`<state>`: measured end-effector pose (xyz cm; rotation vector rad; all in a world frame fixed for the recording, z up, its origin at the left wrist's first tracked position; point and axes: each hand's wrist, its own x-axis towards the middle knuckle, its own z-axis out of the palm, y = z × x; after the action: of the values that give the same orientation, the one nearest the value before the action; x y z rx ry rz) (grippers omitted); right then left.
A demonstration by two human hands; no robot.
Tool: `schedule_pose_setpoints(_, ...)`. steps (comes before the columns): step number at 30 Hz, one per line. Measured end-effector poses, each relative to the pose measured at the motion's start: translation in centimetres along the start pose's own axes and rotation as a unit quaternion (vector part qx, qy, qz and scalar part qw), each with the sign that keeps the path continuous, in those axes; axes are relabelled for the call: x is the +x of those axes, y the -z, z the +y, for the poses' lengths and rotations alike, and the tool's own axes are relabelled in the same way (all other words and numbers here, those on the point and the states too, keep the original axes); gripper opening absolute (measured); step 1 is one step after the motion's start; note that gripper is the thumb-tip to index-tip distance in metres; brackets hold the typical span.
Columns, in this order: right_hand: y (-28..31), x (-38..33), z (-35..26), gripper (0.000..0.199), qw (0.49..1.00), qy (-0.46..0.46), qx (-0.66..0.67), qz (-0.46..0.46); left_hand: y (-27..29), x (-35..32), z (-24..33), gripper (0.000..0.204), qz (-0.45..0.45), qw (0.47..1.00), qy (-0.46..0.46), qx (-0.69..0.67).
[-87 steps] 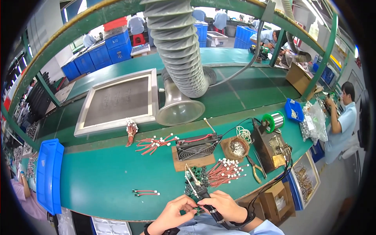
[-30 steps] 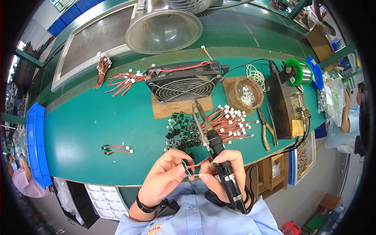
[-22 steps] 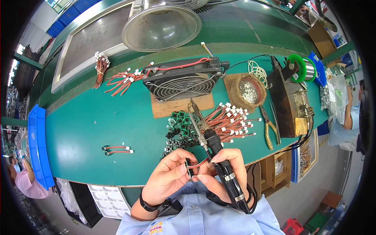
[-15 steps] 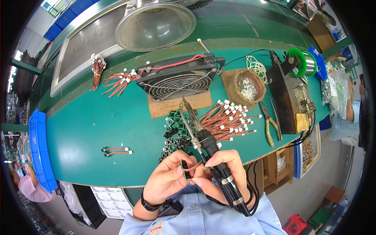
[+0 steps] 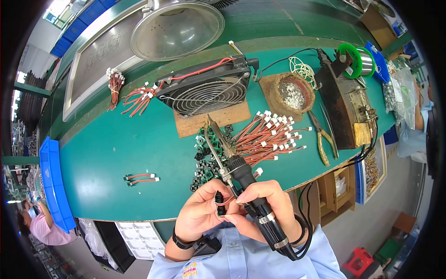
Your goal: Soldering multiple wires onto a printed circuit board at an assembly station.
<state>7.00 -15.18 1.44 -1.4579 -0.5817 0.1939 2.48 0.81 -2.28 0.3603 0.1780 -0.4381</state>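
Observation:
My left hand (image 5: 199, 213) is closed around a small circuit board with a black part (image 5: 220, 202), held upright between thumb and fingers near the table's front edge. My right hand (image 5: 275, 204) grips a black soldering iron (image 5: 242, 172) with a thin metal feed tube along its side; its tip points away from me. Short red wires (image 5: 228, 201) run from the board toward my right fingertips, which partly hide them. Just beyond my hands lies a heap of small black and green boards (image 5: 204, 173), beside a pile of red wire leads with white connectors (image 5: 267, 137).
A black fan (image 5: 206, 90) stands on a wooden board. To the right are a round solder-scrap dish (image 5: 293, 95), pliers (image 5: 321, 142), a dark metal stand (image 5: 344, 107) and a green solder spool (image 5: 355, 63). Two wired boards (image 5: 141, 179) lie at left, near a blue tray (image 5: 56, 183).
The small board has turned slightly in my left fingers, so its black part shows more. Both hands stay close together, the soldering iron still in the right. The whole view has shifted a little.

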Motion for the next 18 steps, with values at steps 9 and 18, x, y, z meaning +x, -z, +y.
schedule_pose_setpoints(9, 0.09, 0.03, 0.04, 0.041, 1.000, 0.004, -0.012, 0.008, 0.26, -0.32, -0.35, 0.021, 0.010, 0.998, -0.035, 0.050)
schedule_pose_setpoints(18, 0.23, 0.08, 0.08, 0.040, 0.999, 0.016, -0.038, 0.020, -0.09, -0.13, 0.08, 0.021, 0.036, 0.999, 0.006, -0.007)
